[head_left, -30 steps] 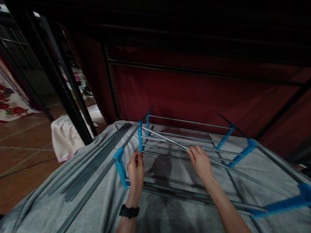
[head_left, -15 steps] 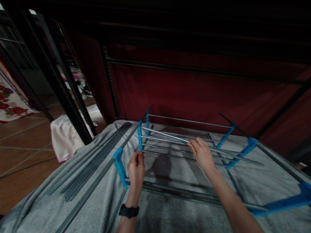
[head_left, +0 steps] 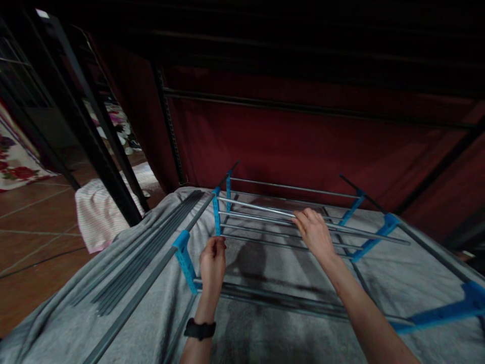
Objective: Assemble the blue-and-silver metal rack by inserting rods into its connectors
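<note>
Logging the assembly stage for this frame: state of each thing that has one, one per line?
left hand: closed, fingertips pinched at the rack's left blue bracket.
right hand: curled over a loose silver rod.
loose silver rod: left end at the bracket, right end free.
rack: part-built, lying on the grey blanket.
spare grey rods: bundled, untouched.

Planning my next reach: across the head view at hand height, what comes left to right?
Loose grey rods → near-left blue bracket → left hand → right hand → far-right blue bracket.
</note>
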The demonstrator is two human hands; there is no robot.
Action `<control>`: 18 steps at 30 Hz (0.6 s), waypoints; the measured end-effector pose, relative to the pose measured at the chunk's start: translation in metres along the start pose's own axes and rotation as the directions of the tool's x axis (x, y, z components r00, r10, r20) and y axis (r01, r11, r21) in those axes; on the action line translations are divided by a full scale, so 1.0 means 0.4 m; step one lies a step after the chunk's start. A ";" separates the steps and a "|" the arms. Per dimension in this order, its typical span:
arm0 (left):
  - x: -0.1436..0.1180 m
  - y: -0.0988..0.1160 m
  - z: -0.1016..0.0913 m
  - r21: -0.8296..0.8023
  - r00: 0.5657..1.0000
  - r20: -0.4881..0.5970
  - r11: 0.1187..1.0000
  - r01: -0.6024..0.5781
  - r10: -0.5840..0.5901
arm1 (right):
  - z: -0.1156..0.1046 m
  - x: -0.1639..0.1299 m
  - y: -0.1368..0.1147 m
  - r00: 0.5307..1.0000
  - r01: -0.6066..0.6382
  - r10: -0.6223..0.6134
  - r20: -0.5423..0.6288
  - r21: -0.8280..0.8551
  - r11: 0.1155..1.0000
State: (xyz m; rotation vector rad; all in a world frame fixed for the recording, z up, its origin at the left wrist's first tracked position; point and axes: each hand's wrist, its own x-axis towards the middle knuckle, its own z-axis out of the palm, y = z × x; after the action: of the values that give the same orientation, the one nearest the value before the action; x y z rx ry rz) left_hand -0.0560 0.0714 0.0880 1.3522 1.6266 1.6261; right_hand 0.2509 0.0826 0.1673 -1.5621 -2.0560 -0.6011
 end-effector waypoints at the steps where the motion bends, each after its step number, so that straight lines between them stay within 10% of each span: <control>1: 0.001 0.000 -0.001 0.003 1.000 0.010 1.000 0.004 -0.004 | -0.002 0.004 -0.001 1.000 -0.004 0.004 0.000 -0.006 1.000; 18: 0.024 0.029 -0.013 0.150 0.995 0.051 0.986 0.079 -0.087 | -0.003 0.065 0.009 0.997 -0.044 0.044 0.056 -0.002 0.999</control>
State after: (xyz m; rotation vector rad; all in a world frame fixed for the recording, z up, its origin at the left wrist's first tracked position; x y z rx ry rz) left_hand -0.0609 0.0750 0.1029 1.3700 1.7741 1.4305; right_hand 0.2485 0.1027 0.1845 -1.6382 -2.0563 -0.5470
